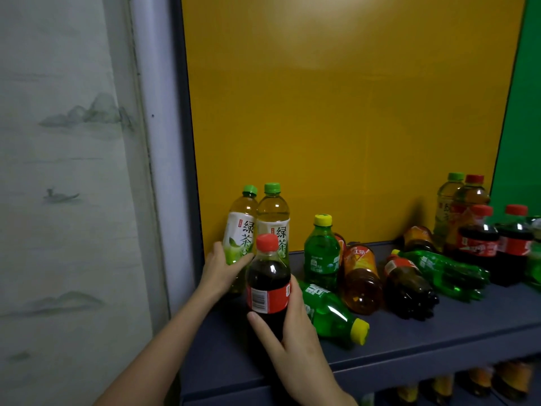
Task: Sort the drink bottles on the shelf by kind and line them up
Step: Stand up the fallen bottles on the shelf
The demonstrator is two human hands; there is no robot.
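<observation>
Shelf (424, 338) mid-sort
Left hand (218, 271) grips green tea bottle (241, 238); right hand (295, 335) grasps upright cola bottle (268, 285).

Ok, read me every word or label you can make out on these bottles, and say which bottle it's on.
"绿茶": left green-tea bottle.
"绿茶": second green-tea bottle, partly hidden.
"红茶", partly legible: lying amber bottle.
Held cola bottle: barcode only, digits unreadable.
Upright green soda bottle and far cola bottle: labels too blurred.
</observation>
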